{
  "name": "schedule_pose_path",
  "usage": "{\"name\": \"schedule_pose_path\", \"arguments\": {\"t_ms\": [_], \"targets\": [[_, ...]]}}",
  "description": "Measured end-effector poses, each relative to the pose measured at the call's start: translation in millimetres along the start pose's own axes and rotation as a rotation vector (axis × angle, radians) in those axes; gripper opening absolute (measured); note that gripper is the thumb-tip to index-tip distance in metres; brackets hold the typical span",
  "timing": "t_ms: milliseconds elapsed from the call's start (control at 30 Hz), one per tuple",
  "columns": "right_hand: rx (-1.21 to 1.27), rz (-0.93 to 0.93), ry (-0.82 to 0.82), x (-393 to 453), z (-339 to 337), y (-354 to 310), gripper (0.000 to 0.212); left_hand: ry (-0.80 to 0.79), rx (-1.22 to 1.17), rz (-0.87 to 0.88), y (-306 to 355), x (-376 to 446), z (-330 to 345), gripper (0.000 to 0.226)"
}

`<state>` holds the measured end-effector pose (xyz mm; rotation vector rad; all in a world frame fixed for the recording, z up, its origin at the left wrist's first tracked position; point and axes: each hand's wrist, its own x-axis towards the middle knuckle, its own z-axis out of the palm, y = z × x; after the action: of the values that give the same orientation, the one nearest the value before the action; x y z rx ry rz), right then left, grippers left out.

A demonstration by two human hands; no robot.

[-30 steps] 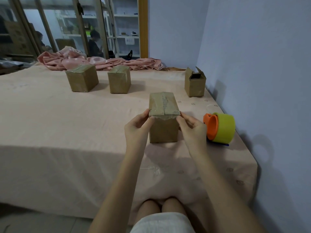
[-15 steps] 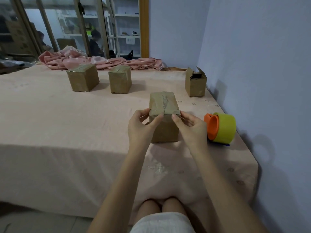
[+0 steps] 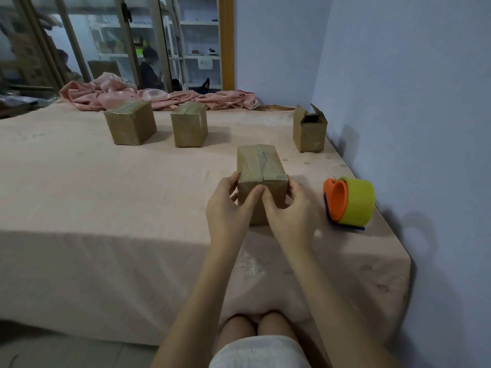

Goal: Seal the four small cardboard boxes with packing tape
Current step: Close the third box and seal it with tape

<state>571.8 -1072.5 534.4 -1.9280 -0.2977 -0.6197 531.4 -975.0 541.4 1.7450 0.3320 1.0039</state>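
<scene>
Left hand point(image 3: 225, 211) and right hand point(image 3: 289, 216) clasp the nearest cardboard box point(image 3: 261, 171), thumbs pressed on its front face. Box stands on the tabletop point(image 3: 106, 195), tape dispenser point(image 3: 349, 204) near its right.

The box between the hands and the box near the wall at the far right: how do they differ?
1. The near box has its top flaps folded shut; the far right box has flaps standing up, its dark inside showing.
2. The left hand and right hand press thumbs on the near box's front; nothing touches the far right box.
3. The near box stands beside the tape dispenser; the far right box stands farther back.

Both are small brown cardboard boxes.
</scene>
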Motion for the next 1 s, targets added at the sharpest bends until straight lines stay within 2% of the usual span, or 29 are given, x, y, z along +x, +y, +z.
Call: {"name": "schedule_pose_path", "arguments": {"t_ms": [133,400,633,767,900,1000], "targets": [[0.04,0.072,0.014,2,0,1,0.056,0.066,-0.061,-0.041,1,2,1,0.035],[0.194,0.103,-0.028,15,-6,10,0.031,-0.004,-0.232,-0.121,-4,9,-6,0.027],[0.247,0.135,0.016,11,0,14,0.03,-0.009,-0.264,-0.133,-3,4,-4,0.024],[0.21,0.084,0.0,13,-3,12,0.023,-0.014,-0.283,-0.137,-5,6,-5,0.023],[0.416,0.277,-0.104,36,-15,10,0.034,-0.075,-0.375,-0.174,1,10,-13,0.024],[0.499,0.385,-0.188,66,-9,11,0.035,0.036,-0.37,-0.225,6,4,-16,0.029]]}}
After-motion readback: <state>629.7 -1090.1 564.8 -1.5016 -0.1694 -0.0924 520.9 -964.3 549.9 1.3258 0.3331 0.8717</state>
